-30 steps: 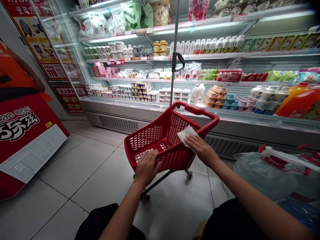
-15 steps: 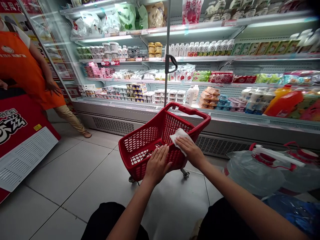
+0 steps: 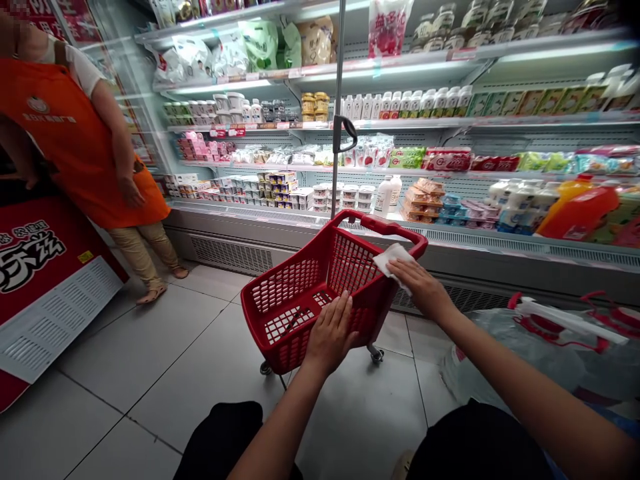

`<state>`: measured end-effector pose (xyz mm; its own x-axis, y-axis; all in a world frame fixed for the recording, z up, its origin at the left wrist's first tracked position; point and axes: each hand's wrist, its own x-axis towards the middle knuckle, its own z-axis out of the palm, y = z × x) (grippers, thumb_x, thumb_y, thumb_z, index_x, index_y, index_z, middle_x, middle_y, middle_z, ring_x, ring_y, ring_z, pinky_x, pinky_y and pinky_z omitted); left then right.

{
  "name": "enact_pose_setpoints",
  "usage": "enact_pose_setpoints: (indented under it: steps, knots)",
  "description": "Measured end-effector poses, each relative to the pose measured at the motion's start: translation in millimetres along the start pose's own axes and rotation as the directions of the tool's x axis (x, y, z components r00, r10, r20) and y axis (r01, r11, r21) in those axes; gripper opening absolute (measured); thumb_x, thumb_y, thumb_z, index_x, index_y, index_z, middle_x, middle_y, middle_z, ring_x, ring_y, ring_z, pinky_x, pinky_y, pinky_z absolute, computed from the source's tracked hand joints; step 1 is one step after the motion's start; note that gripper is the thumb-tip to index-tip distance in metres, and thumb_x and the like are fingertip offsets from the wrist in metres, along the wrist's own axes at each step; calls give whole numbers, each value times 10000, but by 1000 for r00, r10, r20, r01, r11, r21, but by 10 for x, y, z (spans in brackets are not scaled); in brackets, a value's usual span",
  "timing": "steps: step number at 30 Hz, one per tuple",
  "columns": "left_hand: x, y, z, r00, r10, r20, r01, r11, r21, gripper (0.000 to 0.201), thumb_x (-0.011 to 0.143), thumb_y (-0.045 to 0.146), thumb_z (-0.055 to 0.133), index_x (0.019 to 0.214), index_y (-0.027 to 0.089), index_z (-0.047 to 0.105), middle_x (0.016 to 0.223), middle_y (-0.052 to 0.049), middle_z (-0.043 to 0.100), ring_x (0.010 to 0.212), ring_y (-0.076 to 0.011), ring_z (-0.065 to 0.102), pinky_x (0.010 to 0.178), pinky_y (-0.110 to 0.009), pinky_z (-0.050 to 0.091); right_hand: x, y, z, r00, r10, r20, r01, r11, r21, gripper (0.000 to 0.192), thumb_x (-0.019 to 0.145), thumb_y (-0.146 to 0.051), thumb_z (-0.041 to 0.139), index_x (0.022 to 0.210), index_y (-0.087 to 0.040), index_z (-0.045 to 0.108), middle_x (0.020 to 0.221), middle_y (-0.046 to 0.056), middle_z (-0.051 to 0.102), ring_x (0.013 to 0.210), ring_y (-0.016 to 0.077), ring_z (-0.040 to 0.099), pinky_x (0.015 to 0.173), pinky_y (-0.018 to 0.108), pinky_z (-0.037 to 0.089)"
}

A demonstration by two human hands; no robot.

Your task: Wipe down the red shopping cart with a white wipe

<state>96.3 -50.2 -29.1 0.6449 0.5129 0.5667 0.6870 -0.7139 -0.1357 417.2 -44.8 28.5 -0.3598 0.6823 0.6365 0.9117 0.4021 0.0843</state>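
Left hand (image 3: 330, 335) lies open, fingers extended, on the near rim of a red plastic shopping cart (image 3: 371, 321). Right hand (image 3: 423, 285) holds a white tissue (image 3: 395, 255) against the same rim, near the handle. The cart stands on a tiled floor (image 3: 165, 367), before a refrigerated display case (image 3: 287, 234) stocked with bottles and tubs. Large clear jugs (image 3: 537, 353) stand at right; at left, a person (image 3: 97, 147) in an orange apron stands beside a red freezer (image 3: 90, 230).

The right hand (image 3: 417, 283) presses a white cloth (image 3: 394, 259) on the red cart's (image 3: 295, 277) near rim, right of the left hand (image 3: 330, 333).
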Motion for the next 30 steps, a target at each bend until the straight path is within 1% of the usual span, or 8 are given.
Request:
enact_pose_setpoints:
  steps: [3, 9, 11, 13, 18, 21, 26, 30]
  knots:
    - [-8, 39, -8, 1000, -3, 1, 3, 1000, 8, 753, 1039, 463, 440, 1647, 108, 174, 1718, -103, 201, 1555, -254, 289, 1257, -400, 282, -44, -101, 54, 998, 58, -33, -58, 998, 4, 829, 804, 58, 386, 1576, -238, 428, 1565, 65, 510, 1488, 241, 416, 1246, 527, 351]
    - [-27, 23, -22, 1000, -5, -6, 5, 1000, 0, 735, 1031, 436, 461, 1637, 100, 215, 1704, -116, 242, 1553, -251, 298, 1268, -403, 268, -41, -1004, 291, 993, -118, 16, 115, 985, 125, 738, 900, -17, 451, 1602, -232, 369, 1573, 75, 499, 1477, 224, 434, 1222, 481, 403]
    - [-29, -7, -38, 1000, 13, 5, -13, 1000, 10, 729, 1030, 416, 465, 1634, 93, 218, 1706, -116, 236, 1555, -253, 293, 1272, -402, 261, -10, -975, 258, 986, -162, 37, 156, 979, 131, 740, 896, -11, 460, 1595, -242, 381, 1570, 69, 503, 1467, 217, 449, 1226, 478, 394]
    - [-29, -30, -54, 1000, 26, 17, -27, 999, 26, 739, 1029, 404, 467, 1638, 85, 195, 1711, -117, 215, 1559, -254, 282, 1272, -400, 262, 15, -712, 158, 985, -167, 48, 161, 982, 103, 760, 873, 25, 430, 1577, -259, 414, 1552, 56, 526, 1444, 204, 481, 1232, 478, 382]
    - [-21, -16, -63, 999, 32, 21, -33, 999, 34, 811, 1019, 406, 484, 1656, 100, 87, 1714, -119, 199, 1568, -245, 259, 1266, -401, 283, 18, -1, -62, 998, 59, -20, -59, 998, -15, 795, 813, 54, 382, 1551, -231, 464, 1557, 72, 518, 1452, 222, 471, 1239, 517, 358]
    - [-14, 19, -47, 1000, 7, 7, -7, 1000, 11, 812, 1015, 420, 494, 1654, 101, 108, 1712, -119, 206, 1565, -248, 267, 1267, -410, 287, 3, -181, 19, 995, 98, -23, -98, 995, -3, 774, 823, 39, 402, 1553, -211, 463, 1555, 88, 520, 1471, 235, 443, 1239, 520, 361]
    - [-2, 24, -49, 1000, -6, 1, 6, 1000, -5, 775, 1022, 416, 483, 1645, 89, 158, 1694, -138, 259, 1555, -253, 294, 1265, -420, 288, 15, -943, 247, 996, -74, 50, 67, 990, 123, 709, 897, -26, 460, 1575, -231, 425, 1561, 76, 515, 1459, 219, 461, 1230, 477, 388]
    - [-16, -39, -151, 1000, 25, 7, -25, 1000, -1, 768, 1026, 404, 475, 1649, 99, 144, 1681, -143, 299, 1539, -253, 332, 1253, -413, 310, 51, -799, 139, 988, -140, 69, 130, 983, 131, 722, 897, -17, 451, 1574, -269, 422, 1544, 47, 538, 1440, 200, 486, 1244, 481, 357]
